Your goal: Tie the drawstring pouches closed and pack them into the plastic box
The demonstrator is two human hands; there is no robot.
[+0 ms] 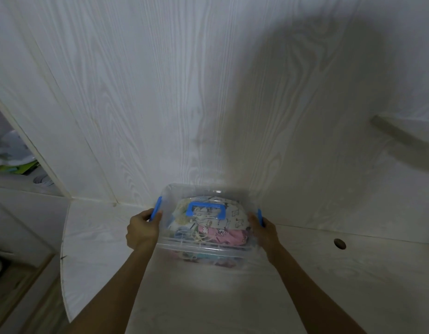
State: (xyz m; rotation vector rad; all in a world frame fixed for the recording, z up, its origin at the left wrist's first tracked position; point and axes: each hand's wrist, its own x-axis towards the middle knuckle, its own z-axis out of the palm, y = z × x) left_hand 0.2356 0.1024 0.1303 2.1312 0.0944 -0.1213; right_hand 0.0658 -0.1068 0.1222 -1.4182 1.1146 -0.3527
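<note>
A clear plastic box [184,192] with a lid, a blue top handle [206,209] and blue side latches sits near the wall on the white desk. Through its walls I see several printed fabric pouches [223,229], white, pink and pale blue, packed inside. My left hand [142,231] grips the box's left side at the blue latch [156,208]. My right hand [264,231] grips the right side at the other latch [260,216]. Whether the box rests on the desk or is lifted slightly, I cannot tell.
The white wood-grain desk [232,297] meets a white panelled wall [208,104] just behind the box. A round cable hole [339,243] is at the right. The desk's left edge [64,261] drops off; a shelf with bags [11,155] lies beyond.
</note>
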